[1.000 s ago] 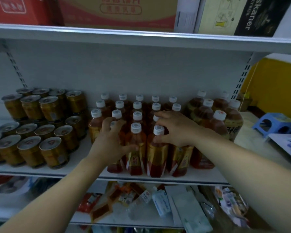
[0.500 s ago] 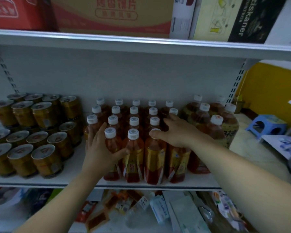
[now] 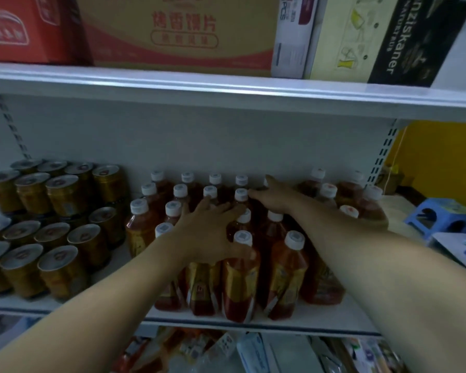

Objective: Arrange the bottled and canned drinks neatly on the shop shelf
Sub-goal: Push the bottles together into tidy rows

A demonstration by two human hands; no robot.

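Nearby, stacked cans [image 3: 65, 196] flank the bottles [image 3: 240, 281] — cartons [image 3: 178, 47] overhead.

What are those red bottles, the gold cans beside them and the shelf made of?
The bottles look like clear glossy plastic: the reddish drink shows through, and the white caps look like matte plastic. The cans seem metal, with shiny silver lids and gold sides. The shelf is probably white painted metal, judging by its thin smooth edge.

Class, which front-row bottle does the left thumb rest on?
The front bottle whose white cap shows just right of the left hand: the thumb lies on its shoulder; its right neighbour is untouched.
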